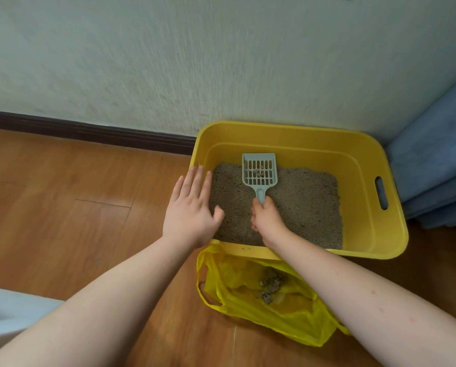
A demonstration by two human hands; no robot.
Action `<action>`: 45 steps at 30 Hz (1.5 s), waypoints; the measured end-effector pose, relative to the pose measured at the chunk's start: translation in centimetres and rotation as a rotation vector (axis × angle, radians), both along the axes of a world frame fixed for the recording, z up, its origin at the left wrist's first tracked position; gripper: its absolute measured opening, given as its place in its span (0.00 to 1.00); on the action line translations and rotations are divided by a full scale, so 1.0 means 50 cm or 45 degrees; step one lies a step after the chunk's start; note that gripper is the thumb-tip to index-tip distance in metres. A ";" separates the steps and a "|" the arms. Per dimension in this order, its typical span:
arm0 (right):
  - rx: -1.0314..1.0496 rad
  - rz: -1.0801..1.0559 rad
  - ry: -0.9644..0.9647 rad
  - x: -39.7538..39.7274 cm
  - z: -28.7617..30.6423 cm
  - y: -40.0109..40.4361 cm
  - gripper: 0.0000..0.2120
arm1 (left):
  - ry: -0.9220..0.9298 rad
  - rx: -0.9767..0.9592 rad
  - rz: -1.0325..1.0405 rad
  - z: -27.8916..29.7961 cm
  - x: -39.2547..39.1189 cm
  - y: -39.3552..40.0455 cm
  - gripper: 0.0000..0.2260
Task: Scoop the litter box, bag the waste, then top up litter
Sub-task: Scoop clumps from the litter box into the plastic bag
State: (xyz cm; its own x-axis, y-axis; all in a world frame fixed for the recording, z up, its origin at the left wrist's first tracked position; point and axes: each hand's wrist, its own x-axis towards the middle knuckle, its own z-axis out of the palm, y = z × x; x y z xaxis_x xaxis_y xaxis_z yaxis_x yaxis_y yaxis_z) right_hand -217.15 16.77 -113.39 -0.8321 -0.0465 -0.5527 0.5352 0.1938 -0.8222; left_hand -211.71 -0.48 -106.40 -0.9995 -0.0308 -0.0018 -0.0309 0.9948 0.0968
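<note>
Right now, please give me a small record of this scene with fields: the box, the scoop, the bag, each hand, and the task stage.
box: yellow plastic litter box on wooden floor, against the wall, holding grey-brown litter
scoop: pale green slotted plastic scoop, a few clumps in it, above the litter
bag: yellow plastic bag, open, beside the box's near wall, clumps inside
left hand: fingers straight, at the box's left rim
right hand: grips the scoop handle
stage: scooping; bag not tied
</note>
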 end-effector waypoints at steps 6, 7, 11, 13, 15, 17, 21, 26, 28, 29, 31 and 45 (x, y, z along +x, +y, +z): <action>-0.109 -0.013 -0.041 0.055 0.071 0.030 0.05 | -0.009 0.010 -0.003 -0.001 0.000 -0.001 0.34; -0.142 -0.013 -0.053 0.067 0.081 0.036 0.05 | -0.008 0.014 -0.006 -0.001 -0.001 -0.001 0.34; -0.181 0.036 -0.078 0.119 0.116 0.068 0.06 | -0.017 0.003 -0.010 -0.002 -0.001 -0.004 0.34; -0.180 0.067 -0.077 0.148 0.131 0.088 0.07 | -0.025 -0.005 -0.014 0.000 -0.001 -0.003 0.34; -0.187 0.112 -0.073 0.178 0.146 0.108 0.08 | -0.041 0.000 -0.015 0.002 -0.002 -0.004 0.34; -0.153 0.183 -0.060 0.215 0.160 0.133 0.08 | -0.042 -0.001 -0.016 0.004 -0.001 -0.004 0.34; -0.008 0.310 -0.023 0.295 0.167 0.180 0.07 | -0.049 -0.014 -0.021 0.007 0.001 -0.003 0.34; 0.144 0.443 0.066 0.351 0.148 0.231 0.10 | -0.069 -0.061 -0.022 0.005 0.002 0.000 0.30; 0.240 0.519 0.129 0.366 0.133 0.251 0.08 | -0.073 -0.071 -0.022 0.005 0.002 0.001 0.30; 0.301 0.559 0.161 0.373 0.125 0.260 0.08 | -0.078 -0.081 -0.026 0.005 0.002 0.001 0.30; 0.470 0.650 0.232 0.387 0.112 0.277 0.07 | -0.092 -0.094 -0.043 0.006 0.004 -0.001 0.31; 1.734 0.998 0.741 0.441 0.132 0.314 0.19 | -0.073 -0.113 -0.100 0.003 0.014 -0.003 0.31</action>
State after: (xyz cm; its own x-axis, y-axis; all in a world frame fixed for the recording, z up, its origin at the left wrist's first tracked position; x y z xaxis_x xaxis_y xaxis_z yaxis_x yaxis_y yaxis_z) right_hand -195.09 32.45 -106.79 -0.9359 -0.3005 -0.1838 -0.3247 0.9383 0.1191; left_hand -211.00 -0.63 -106.24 -0.9972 0.0450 -0.0596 0.0446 0.9990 0.0084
